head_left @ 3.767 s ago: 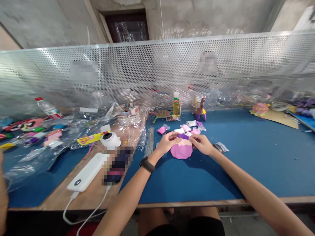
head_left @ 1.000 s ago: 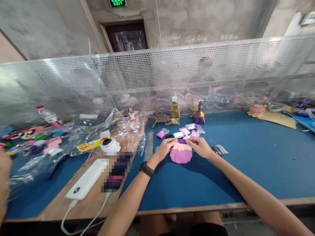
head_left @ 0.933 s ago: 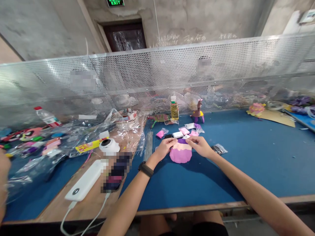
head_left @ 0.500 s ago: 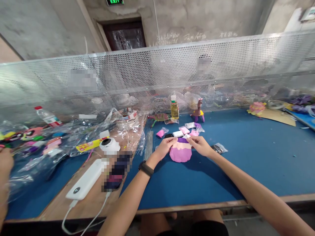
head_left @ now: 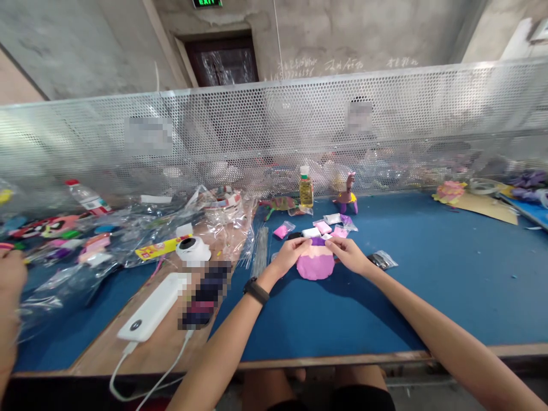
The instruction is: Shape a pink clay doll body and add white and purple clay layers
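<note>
A flat sheet of modelling clay (head_left: 315,266), striped purple, pale peach and pinkish violet, hangs between my two hands above the blue table. My left hand (head_left: 291,254) pinches its upper left edge, and my right hand (head_left: 347,254) pinches the upper right edge. Just beyond lie several small packets of clay, among them a pink packet (head_left: 282,230) and a white packet (head_left: 311,233). A black packet in clear wrap (head_left: 383,260) rests to the right of my right hand. Thin wires (head_left: 260,251) lie left of my left hand.
Behind the packets stand an oil bottle (head_left: 305,189), a clay animal with a long neck (head_left: 347,194) and a green lizard-like figure (head_left: 278,204). To the left are a power bank (head_left: 152,308), a phone (head_left: 205,297) and a white camera (head_left: 193,250). A co-worker's hand (head_left: 11,274) shows at far left.
The view has shifted slightly. The clay sheet's lower edge looks a little rounder and smoother, while both hands keep their pinch. The co-worker's hand at left has moved a little.
</note>
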Tool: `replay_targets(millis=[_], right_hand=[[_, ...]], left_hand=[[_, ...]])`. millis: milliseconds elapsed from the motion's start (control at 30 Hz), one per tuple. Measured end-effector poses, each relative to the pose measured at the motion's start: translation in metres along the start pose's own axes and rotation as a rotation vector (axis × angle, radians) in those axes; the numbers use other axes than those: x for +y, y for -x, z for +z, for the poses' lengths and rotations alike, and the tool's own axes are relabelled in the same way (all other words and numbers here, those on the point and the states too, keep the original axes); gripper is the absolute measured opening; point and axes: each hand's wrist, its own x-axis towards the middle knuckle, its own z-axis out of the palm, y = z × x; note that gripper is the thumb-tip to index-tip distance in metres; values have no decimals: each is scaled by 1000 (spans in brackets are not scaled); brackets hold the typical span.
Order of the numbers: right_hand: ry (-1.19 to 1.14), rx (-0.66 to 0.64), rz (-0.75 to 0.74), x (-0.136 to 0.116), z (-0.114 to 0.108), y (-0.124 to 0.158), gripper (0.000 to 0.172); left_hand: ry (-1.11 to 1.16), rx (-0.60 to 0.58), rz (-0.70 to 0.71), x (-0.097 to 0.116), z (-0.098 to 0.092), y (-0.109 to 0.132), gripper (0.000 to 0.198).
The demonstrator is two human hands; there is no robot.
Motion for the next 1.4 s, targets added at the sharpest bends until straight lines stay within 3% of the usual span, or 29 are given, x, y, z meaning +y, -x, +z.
replay_targets(millis=[600, 1400], right_hand=[[218, 94, -199, -9, 10, 6, 45], [257, 88, -184, -8, 2, 5, 46]], left_hand=[[-146, 35, 110, 18, 19, 8, 44], [-89, -22, 64, 13, 14, 5, 47]])
